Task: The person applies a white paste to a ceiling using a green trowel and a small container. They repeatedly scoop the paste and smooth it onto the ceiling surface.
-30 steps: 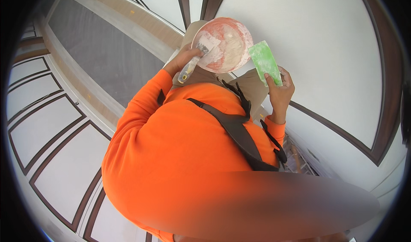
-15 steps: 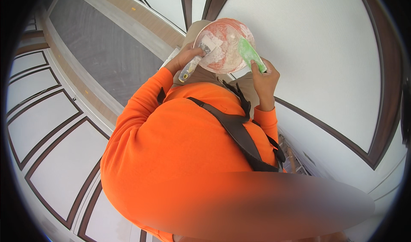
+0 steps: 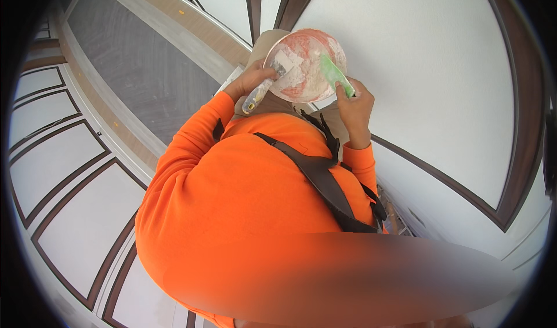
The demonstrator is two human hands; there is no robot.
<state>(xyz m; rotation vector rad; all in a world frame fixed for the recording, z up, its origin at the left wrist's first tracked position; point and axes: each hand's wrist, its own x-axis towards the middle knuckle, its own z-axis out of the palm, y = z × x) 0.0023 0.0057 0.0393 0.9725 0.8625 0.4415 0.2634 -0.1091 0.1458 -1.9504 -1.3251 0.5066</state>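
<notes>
A round reddish bowl [image 3: 312,38], smeared inside with whitish paste, is held in front of me over my knees. At its left rim my left hand [image 3: 248,81] is closed round a putty knife [image 3: 257,97] and seems to steady the bowl too; the fingers under the bowl are hidden. The knife's paste-covered blade lies over the bowl and its stained handle points back toward me. My right hand [image 3: 356,106] grips a green plastic spreader [image 3: 333,71] by its near end. The spreader's far end reaches into the paste on the bowl's right side.
A white wall panel [image 3: 418,67] with dark brown trim [image 3: 516,171] stands close on my right. On the left lie a grey floor strip [image 3: 139,67] and, beyond it, more white panels [image 3: 64,177] framed in brown. Cluttered items [image 3: 394,215] show below my right elbow.
My right hand has drawn slightly left and turned the green spreader, which now shows narrower and nearer the bowl's middle. The left hand, putty knife and bowl have barely shifted.
</notes>
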